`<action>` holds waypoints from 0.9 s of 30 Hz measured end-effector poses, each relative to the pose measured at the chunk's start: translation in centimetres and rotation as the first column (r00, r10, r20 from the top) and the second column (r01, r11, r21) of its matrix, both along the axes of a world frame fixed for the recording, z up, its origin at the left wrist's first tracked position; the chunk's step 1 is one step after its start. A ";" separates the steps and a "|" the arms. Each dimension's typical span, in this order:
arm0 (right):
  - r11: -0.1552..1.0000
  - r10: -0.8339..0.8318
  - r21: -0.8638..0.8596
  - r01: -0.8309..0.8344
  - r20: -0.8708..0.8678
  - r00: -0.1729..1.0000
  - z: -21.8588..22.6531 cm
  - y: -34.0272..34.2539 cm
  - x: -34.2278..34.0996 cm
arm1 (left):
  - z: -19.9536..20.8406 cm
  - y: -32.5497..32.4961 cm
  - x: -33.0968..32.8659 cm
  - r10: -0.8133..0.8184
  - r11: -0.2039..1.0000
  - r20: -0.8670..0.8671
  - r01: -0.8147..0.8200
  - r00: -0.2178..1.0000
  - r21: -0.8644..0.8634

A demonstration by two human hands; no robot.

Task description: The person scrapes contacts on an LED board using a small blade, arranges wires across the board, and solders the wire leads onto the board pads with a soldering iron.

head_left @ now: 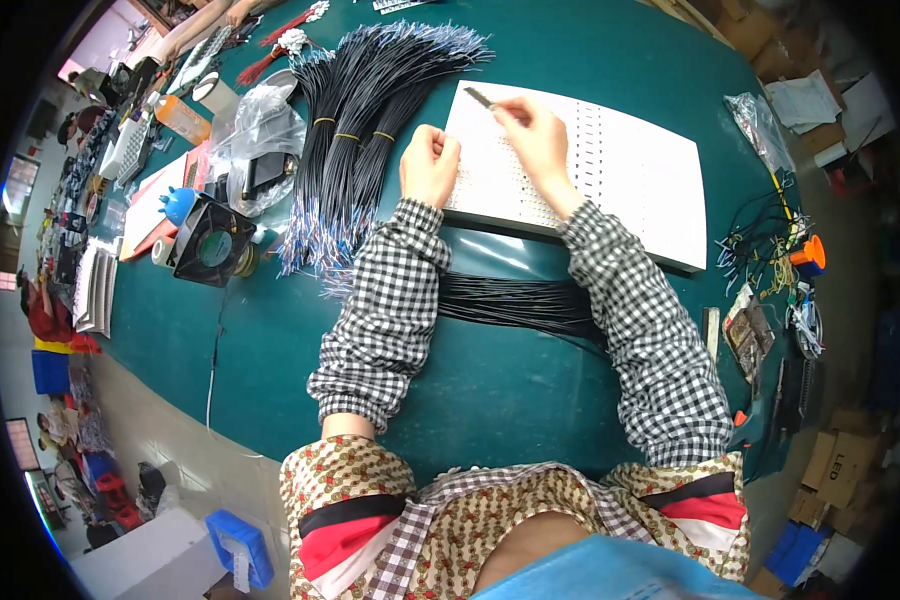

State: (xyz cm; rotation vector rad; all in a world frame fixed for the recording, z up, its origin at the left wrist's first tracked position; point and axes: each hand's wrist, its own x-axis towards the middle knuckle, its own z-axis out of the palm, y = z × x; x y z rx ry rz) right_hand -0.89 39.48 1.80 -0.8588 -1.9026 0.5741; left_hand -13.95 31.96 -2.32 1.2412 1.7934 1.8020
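Hard to make out – the small dark sliver [478, 96] pinched at the right hand [532, 135] fingertips, over the far left corner of a flat white perforated board [630, 170]. Left hand [428, 165] curled into a loose fist, resting on the board's near left edge; anything inside it hidden. Just left of that fist – tied bundles of black wires [355, 130]. Under both checked sleeves, another black wire bundle [520, 300], partly covered. Farther left, a clear plastic bag [260, 140], contents unclear.
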 end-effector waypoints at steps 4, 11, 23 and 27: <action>0.996 0.054 -0.065 -0.053 0.010 0.998 0.3 -0.5 1.7 | 1.1 -0.7 1.5 0.286 0.958 -0.330 -0.270 0.900 0.095; 0.998 -0.025 0.064 0.021 0.065 0.998 0.6 -1.7 -0.8 | 0.0 0.3 1.4 0.153 0.975 0.111 -0.168 0.982 0.144; 0.950 0.150 -0.184 -0.251 -0.434 0.888 4.9 0.8 18.4 | 2.9 -8.8 11.4 -0.491 0.854 -0.272 0.394 0.827 -0.341; 0.896 -0.179 -0.415 -0.158 -0.663 0.727 6.2 0.7 34.7 | 8.9 -9.9 21.9 -0.513 0.856 -0.468 0.474 0.720 -0.209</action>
